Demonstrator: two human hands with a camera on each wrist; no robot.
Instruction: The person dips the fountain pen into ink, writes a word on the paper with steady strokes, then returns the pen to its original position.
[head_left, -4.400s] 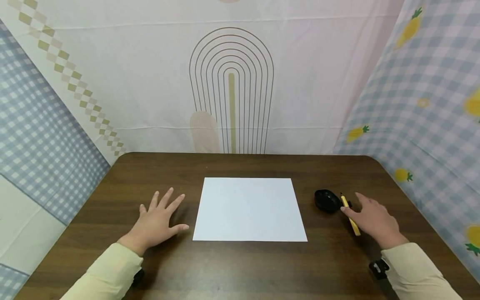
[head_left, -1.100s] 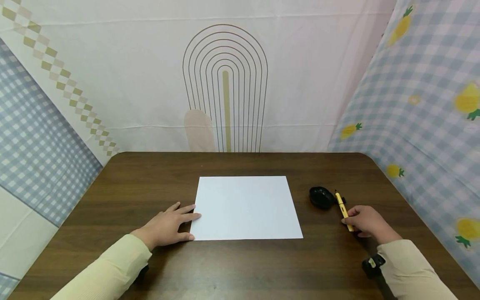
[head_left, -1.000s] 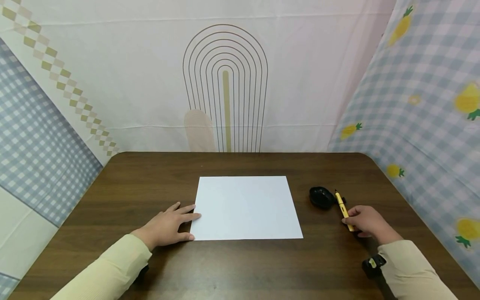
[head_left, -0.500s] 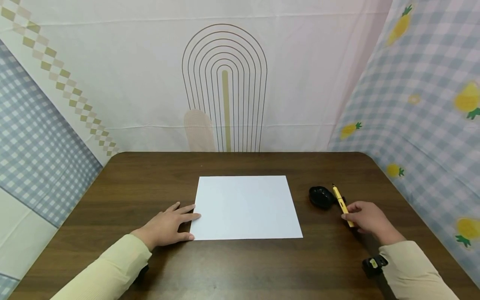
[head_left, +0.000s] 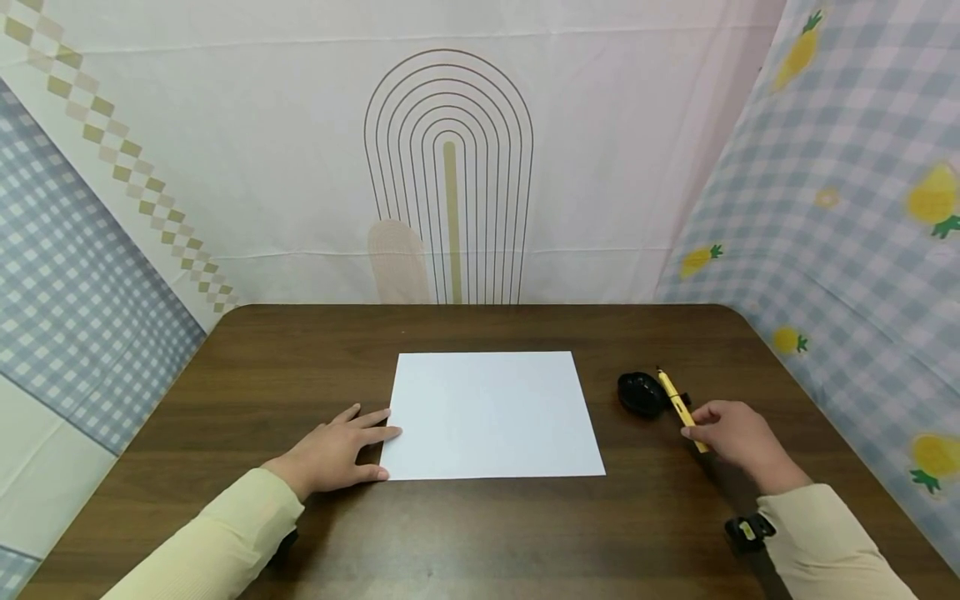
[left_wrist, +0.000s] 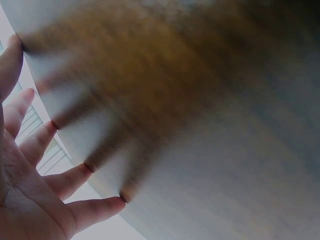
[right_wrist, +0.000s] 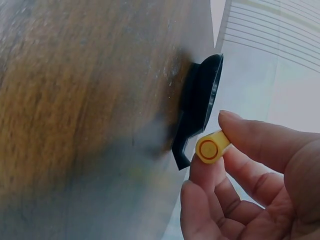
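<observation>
A blank white sheet of paper (head_left: 495, 417) lies on the brown wooden table. My left hand (head_left: 330, 454) rests at its left edge, fingers spread, with a fingertip and the thumb on or by the margin. In the left wrist view the fingertips of the left hand (left_wrist: 37, 195) touch the tabletop side. My right hand (head_left: 738, 437) pinches the rear part of a yellow pen (head_left: 675, 400) between thumb and fingers, its dark tip pointing away. In the right wrist view the yellow pen's round end (right_wrist: 209, 149) faces the camera. Beside the pen sits a small black dish (head_left: 641, 394).
The black dish (right_wrist: 205, 95) has a short handle that reaches under or beside the pen. Wooden tabletop (head_left: 480, 533) surrounds the paper. A white patterned cloth (head_left: 600, 167) hangs behind, with checked cloth (head_left: 847, 275) at the right.
The left hand has moved right onto the paper's edge. The right hand has gripped the pen, raised it slightly, and swung its tip leftward over the last second.
</observation>
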